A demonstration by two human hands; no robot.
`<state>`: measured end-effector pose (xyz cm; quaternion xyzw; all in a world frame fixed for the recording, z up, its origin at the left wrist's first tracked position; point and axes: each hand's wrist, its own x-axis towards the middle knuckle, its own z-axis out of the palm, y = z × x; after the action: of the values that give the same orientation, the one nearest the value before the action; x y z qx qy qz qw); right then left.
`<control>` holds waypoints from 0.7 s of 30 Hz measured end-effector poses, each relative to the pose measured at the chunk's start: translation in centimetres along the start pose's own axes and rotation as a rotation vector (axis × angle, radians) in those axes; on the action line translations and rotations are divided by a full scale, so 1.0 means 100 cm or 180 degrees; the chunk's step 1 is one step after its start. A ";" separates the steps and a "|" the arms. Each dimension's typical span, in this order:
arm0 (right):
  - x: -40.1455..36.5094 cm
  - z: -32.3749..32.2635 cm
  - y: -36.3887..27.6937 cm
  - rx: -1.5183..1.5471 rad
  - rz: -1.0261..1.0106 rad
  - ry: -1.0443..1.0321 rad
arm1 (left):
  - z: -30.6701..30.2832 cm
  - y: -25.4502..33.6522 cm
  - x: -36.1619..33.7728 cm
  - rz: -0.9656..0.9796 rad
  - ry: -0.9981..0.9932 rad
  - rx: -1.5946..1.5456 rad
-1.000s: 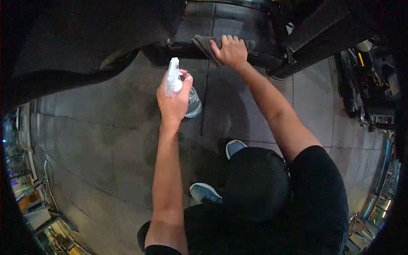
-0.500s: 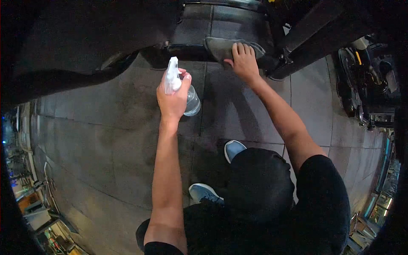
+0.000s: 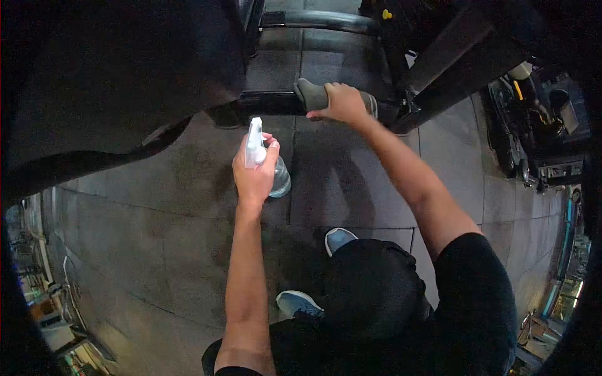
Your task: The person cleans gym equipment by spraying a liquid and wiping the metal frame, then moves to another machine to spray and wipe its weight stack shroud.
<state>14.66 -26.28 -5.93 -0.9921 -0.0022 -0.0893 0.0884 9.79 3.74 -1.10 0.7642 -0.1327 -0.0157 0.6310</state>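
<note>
My left hand (image 3: 254, 172) is closed around the neck of a clear spray bottle (image 3: 281, 180) with a white trigger head, held upright above the floor. Liquid shows in the bottle's lower part. Farther forward and to the right, my right hand (image 3: 343, 103) grips a grey cloth (image 3: 311, 95). The cloth is folded over a black crossbar (image 3: 268, 103) of the machine frame, with the fingers curled over its top. Part of the cloth is hidden under that hand.
A large dark padded shape (image 3: 138, 69) fills the upper left. A thick slanted black beam (image 3: 451, 75) rises at the right, with another machine (image 3: 511, 131) beyond it. A second rounded bar (image 3: 326, 22) lies farther ahead. Dark tiles (image 3: 157, 244) cover the floor around my shoes (image 3: 340, 240).
My right hand has gone from lying flatter on the spread cloth to wrapping it around the bar. The whole view has shifted, so the bar and the bottle appear lower.
</note>
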 end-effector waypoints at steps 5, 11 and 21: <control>-0.032 0.020 0.013 -0.1249 -0.0681 0.1987 | 0.002 0.008 0.000 0.0069 0.0101 -0.0190; 0.031 -0.010 0.058 0.0968 0.1257 -0.0590 | 0.001 0.011 -0.008 0.0041 0.0042 -0.0136; -0.059 0.031 0.068 -0.1141 -0.0291 0.2633 | -0.001 0.006 -0.005 0.0006 0.0151 -0.0211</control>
<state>9.58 -32.35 -11.16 -0.8715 0.0050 -0.4810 -0.0954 9.22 3.86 -0.56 0.7429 -0.1178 -0.0013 0.6590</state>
